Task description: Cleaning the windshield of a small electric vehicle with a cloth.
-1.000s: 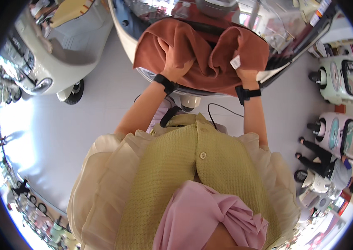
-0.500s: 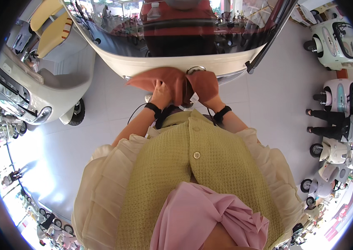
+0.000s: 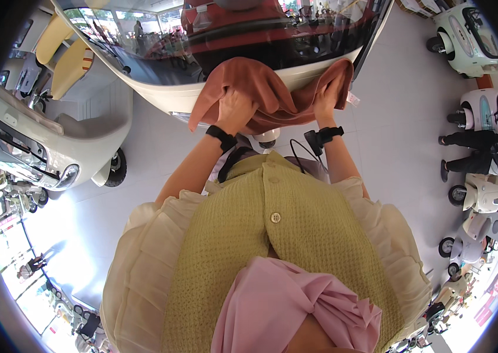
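A reddish-brown cloth (image 3: 249, 88) is spread between my two hands against the front of a cream-coloured small vehicle (image 3: 166, 95). My left hand (image 3: 235, 110) grips the cloth's left part, its fingers partly sunk in the folds. On the other side my right hand (image 3: 326, 101) holds the cloth near its right end, fingers pointing up along it. A small white tag (image 3: 353, 99) sticks out at that end. Above the cloth is the vehicle's dark, glossy windshield (image 3: 249, 44), with a red seat showing through it.
Another pale vehicle (image 3: 55, 138) with a black wheel (image 3: 117, 167) stands close on my left. Along the right side are a mint-green vehicle (image 3: 458, 38) and several scooters. A person in black trousers (image 3: 469, 167) is among them. Grey floor (image 3: 387, 141) lies between.
The bunched cloth has been spread wider and raised toward the windshield. My hands have moved apart and upward, the right one further right. The view has shifted slightly.
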{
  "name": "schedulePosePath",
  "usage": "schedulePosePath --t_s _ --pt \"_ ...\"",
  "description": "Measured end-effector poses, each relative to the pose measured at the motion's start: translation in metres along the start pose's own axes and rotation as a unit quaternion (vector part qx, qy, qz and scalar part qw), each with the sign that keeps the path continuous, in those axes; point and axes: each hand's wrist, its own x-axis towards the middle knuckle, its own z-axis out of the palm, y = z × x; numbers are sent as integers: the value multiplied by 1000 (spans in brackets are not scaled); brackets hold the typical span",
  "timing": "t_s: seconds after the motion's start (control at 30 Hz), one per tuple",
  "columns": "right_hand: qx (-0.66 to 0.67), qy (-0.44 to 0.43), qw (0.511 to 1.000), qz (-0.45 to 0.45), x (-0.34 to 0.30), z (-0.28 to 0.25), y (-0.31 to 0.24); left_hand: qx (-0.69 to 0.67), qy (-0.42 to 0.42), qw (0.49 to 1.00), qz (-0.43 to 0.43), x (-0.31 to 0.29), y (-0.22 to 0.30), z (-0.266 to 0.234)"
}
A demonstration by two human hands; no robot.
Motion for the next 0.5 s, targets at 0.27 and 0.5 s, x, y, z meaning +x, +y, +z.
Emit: schedulePosePath --t_s 0.27,0.5 --pt "106 49 988 102 -49 34 23 70 -80 986 125 -10 -2 32" --pt "175 56 916 357 -94 62 60 93 -183 967 151 -39 -7 46"
